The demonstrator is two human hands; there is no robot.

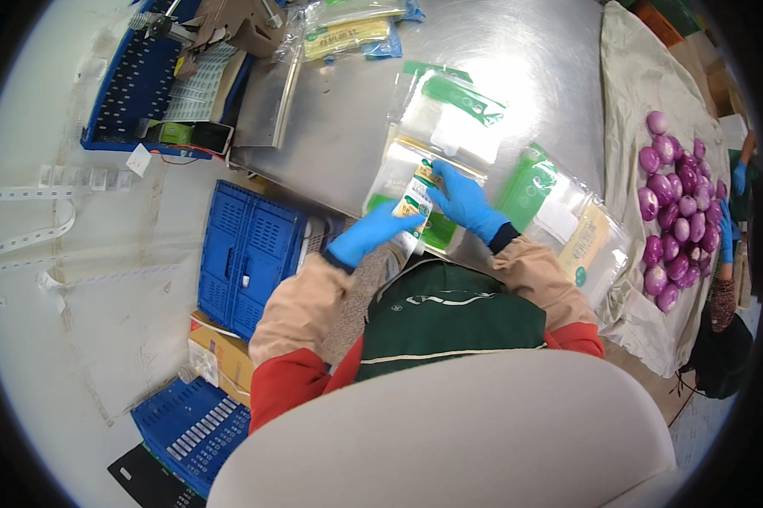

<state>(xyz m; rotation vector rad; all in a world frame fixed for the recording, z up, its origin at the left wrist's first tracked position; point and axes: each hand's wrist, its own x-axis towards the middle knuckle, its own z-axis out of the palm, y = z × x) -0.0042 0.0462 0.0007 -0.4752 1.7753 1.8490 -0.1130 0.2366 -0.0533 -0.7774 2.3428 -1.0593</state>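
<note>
Both my hands wear blue gloves and meet at the near edge of a metal table. A narrow white strip of printed labels (pixel 414 196), marked in green and yellow, is between them. My left hand (pixel 366 234) pinches its lower end between thumb and fingers. My right hand (pixel 466 201) is closed at its upper right edge, with fingertips on the strip. Beneath lies a clear plastic bag with green print (pixel 390 173), partly hidden by the hands. More flat green-and-clear bags (pixel 458 106) lie just beyond, and another stack (pixel 530 182) sits to the right.
Purple onions (pixel 678 203) lie on a pale cloth (pixel 627 110) at the right, where a co-worker's blue-gloved hand (pixel 725 229) reaches in. Yellow-labelled packs (pixel 348 38) lie on the metal table (pixel 534 59). Blue crates (pixel 250 254) and a cardboard box (pixel 221 351) stand at the left.
</note>
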